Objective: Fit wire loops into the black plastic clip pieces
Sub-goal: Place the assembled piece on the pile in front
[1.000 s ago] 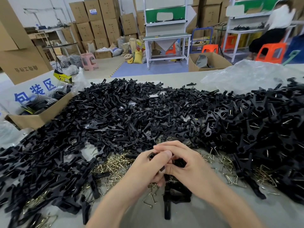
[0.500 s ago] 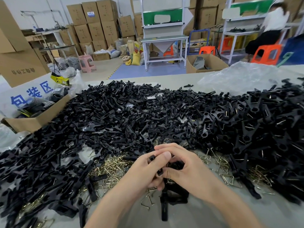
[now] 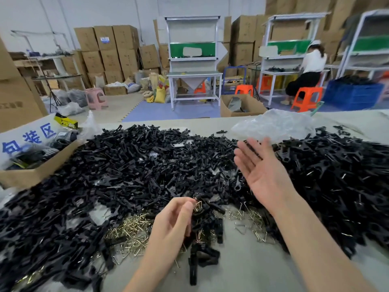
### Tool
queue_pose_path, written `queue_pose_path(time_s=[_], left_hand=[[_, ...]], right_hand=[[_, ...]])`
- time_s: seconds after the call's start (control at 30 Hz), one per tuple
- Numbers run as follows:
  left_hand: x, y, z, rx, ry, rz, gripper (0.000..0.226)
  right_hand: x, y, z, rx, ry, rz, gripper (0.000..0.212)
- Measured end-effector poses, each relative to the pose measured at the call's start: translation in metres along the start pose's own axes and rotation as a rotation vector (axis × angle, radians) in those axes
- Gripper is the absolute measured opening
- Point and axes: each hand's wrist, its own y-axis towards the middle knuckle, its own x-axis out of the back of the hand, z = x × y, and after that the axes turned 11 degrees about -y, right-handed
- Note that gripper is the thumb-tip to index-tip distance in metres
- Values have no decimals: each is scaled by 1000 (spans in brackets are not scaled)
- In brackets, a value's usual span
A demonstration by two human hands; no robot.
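At nine o'clock a cardboard box (image 3: 31,175) sits at the edge of the tabletop (image 3: 242,270), outside our working spot, so we judge it plays no part in this step. Next to it the bare black clip pieces (image 3: 126,165) spread in a broad heap from nine to twelve o'clock, banked behind the work spot where a hand can rake one forward.

Just in front of that heap, at seven o'clock, lie the brass-coloured wire loops (image 3: 130,228), loose and tangled. They are closest to us, likely because they are small and fiddly to pick. Our left hand (image 3: 172,220) hangs over their right edge with fingers curled, thumb and forefinger pinching a wire loop (image 3: 197,204), perhaps more than one; blur stops us counting. Holding it at the fingertips looks like readying it for the next piece.

At six o'clock a small cluster (image 3: 202,256) of clip pieces lies apart on the tabletop, probably staged for fitting.

Our right hand (image 3: 263,171) is raised at two o'clock, palm up, fingers straight and spread, holding nothing; we read it as between pieces. Behind it, at one o'clock, lies a crumpled plastic bag (image 3: 273,125). From two to four o'clock a second heap (image 3: 336,175) shows glints of wire among the black. We judge these are fitted pieces, set to the right to stay apart from the bare stock.
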Motion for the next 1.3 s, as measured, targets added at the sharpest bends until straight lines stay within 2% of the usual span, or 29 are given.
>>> queue_pose_path(time_s=[0.07,0.1,0.13,0.2,0.23,0.3,0.33,0.5,0.6,0.83,0.97,1.13,1.23,1.3], left_hand=[[0,-7,1,-64,161,-54,31],[0,-11,2,-87,250,-81,27],[2,-15,3,-116,346,-116,23],[10,-25,6,-178,533,-207,14],[15,-30,8,-195,621,-251,15],[29,-42,14,-157,799,-327,23],[36,-48,17,-103,885,-351,29],[49,-60,21,224,1114,-275,65],[49,-55,21,239,1139,-237,69],[51,-19,29,240,1139,-139,77],[45,5,34,97,1168,-165,68],[39,26,38,-116,1194,-206,36],[40,32,38,-186,1181,-200,20],[40,33,37,-202,1142,-225,21]], right_hand=[[-6,-27,-19,71,-439,93,27],[-7,-43,-33,153,-687,164,25],[-7,-59,-49,239,-923,255,32],[-6,-82,-81,361,-1356,466,63],[-5,-89,-97,361,-1548,546,80],[-1,-95,-119,327,-1817,635,102],[-1,-96,-126,334,-1885,624,104],[-5,-86,-137,341,-1943,383,78],[-9,-80,-138,337,-1947,333,61],[-16,-72,-133,458,-1968,203,46],[-18,-57,-134,505,-1912,162,42],[-20,-40,-133,511,-1809,96,52],[-20,-34,-130,516,-1746,66,55],[-17,-31,-130,518,-1681,49,54]])
